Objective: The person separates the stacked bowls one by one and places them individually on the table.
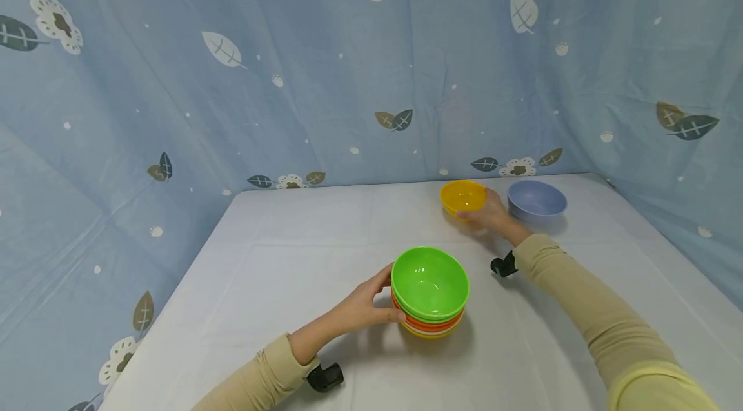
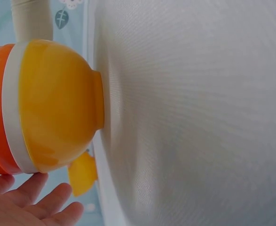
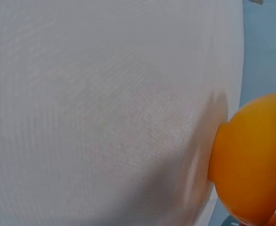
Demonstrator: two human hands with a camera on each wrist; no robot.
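Note:
A stack of bowls stands on the white table, a green bowl (image 1: 429,282) on top, orange and white ones below, and a yellow-orange bowl (image 2: 58,106) at the bottom. My left hand (image 1: 362,301) rests against the stack's left side, thumb in front; in the left wrist view its fingers are spread, their tips at the stack's edge. Farther back, my right hand (image 1: 490,212) grips a small yellow bowl (image 1: 462,197) at its right side and front. In the right wrist view that bowl (image 3: 253,160) is upright, with only bits of the fingers showing.
A periwinkle-blue bowl (image 1: 536,199) stands at the back right, just beyond my right hand. Blue patterned curtain (image 1: 348,75) hangs behind the white-covered table (image 1: 313,230). Black wrist-camera mounts (image 1: 325,377) project below both wrists.

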